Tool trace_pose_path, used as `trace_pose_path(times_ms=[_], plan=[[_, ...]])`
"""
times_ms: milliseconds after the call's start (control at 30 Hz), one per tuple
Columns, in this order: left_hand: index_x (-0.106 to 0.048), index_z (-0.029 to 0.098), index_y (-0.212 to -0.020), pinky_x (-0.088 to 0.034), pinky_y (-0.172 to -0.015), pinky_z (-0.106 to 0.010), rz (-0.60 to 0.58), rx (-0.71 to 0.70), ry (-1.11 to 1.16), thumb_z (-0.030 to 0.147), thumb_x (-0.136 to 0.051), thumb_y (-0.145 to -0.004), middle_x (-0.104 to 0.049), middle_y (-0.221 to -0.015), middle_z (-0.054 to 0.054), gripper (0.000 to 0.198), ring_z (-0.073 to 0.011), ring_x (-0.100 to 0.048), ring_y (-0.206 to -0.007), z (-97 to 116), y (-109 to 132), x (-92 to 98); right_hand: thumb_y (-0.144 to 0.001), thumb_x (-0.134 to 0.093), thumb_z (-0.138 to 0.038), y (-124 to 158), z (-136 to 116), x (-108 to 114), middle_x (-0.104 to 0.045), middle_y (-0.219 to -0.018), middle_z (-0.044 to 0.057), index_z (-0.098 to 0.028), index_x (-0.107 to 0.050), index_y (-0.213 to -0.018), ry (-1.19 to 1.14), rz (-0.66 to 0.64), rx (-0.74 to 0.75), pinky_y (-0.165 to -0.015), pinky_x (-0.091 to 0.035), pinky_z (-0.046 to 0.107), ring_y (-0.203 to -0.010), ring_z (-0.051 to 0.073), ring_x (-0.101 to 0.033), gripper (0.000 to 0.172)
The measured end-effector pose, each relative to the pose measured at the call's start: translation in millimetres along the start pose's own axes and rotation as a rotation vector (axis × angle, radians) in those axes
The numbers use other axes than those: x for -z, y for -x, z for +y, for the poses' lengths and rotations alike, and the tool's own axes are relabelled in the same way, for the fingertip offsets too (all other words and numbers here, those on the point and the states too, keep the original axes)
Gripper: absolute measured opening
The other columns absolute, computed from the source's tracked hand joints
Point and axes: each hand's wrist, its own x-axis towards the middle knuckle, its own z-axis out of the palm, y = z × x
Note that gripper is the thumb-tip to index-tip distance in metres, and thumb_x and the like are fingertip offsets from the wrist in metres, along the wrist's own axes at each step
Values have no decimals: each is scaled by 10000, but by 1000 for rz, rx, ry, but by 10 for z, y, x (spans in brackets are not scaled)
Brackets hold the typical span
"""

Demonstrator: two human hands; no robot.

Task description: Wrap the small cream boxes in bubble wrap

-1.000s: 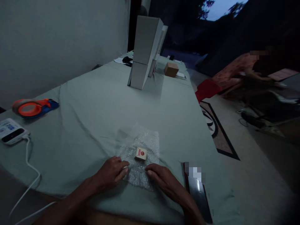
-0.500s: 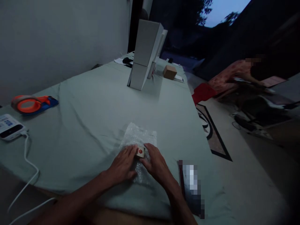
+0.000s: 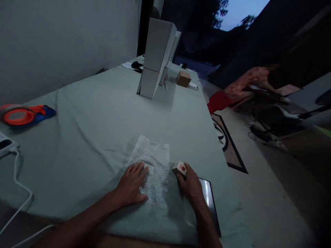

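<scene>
- The tabletop, under a wrinkled pale green cloth, stretches away from the person.
- A tall white box stands upright towards its far end, with a brown box behind and to the right.
- A sheet of bubble wrap lies flat near the front edge.
- An orange and blue tape dispenser rests well apart, at the far left.
- The left hand presses on the bubble wrap's left side, fingers extended, thumb spread wide, its grip around nothing.
- The right hand has its grip closed on a small box, thumb and fingers on it.
- A dark phone lies beside the right forearm.
- The small box, pale with red print, is just right of the bubble wrap; whether it touches the cloth cannot be told.
</scene>
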Motion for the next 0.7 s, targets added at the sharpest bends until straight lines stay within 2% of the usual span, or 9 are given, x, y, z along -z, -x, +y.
trace_pose_path(times_ms=[100,200,300,400,467,600,700], plan=[[-286,198,-1474,-200,-1153,-520,4,-8,0,497,-718,-659,-236,-1569,-161,970,-355,-218,-1438,-11,-5,-14,-799,-532,-420,31,-14,-23,-585,-1251,211,-128,-527,-1252,104,112,117,-963,-412,558,-1169,360,-528,539],[-287,206,-1471,-199,-1151,-526,7,-18,-2,506,-721,-654,-237,-1567,-165,973,-355,-212,-1440,-11,-7,-12,-872,-496,-376,61,-341,15,-549,-1310,193,-147,-500,-1294,120,190,242,-987,-401,540,-1226,334,-489,480],[-284,198,-1473,-197,-1151,-530,13,-19,-7,517,-727,-639,-229,-1566,-181,998,-364,-209,-1439,5,-5,12,-882,-502,-280,99,-726,-25,-583,-1285,134,-210,-550,-1248,93,15,421,-980,-429,483,-1174,293,-534,376],[-306,187,-1464,-208,-1148,-531,10,-27,-1,515,-736,-629,-217,-1569,-185,995,-372,-213,-1435,23,-15,58,-832,-534,-169,145,-909,-194,-591,-1285,134,-191,-576,-1220,188,-176,454,-948,-447,464,-1150,300,-548,392],[-321,188,-1457,-222,-1150,-516,32,-25,9,512,-724,-653,-219,-1572,-171,956,-359,-206,-1440,19,-47,105,-820,-546,-155,173,-899,-314,-602,-1269,139,-185,-586,-1206,255,-222,433,-911,-457,458,-1137,310,-554,389],[-362,182,-1432,-245,-1140,-496,141,48,-14,464,-614,-794,-294,-1550,-142,742,-321,-225,-1438,-87,-188,216,-838,-546,-181,202,-782,-418,-589,-1286,130,-203,-582,-1205,269,-209,425,-903,-447,452,-1149,308,-545,370],[-422,180,-1384,-260,-1113,-524,129,126,-70,456,-640,-773,-381,-1505,-144,705,-350,-288,-1401,-224,-297,279,-846,-548,-190,207,-754,-407,-584,-1295,139,-183,-575,-1217,255,-226,424,-906,-444,465,-1152,313,-541,372]])
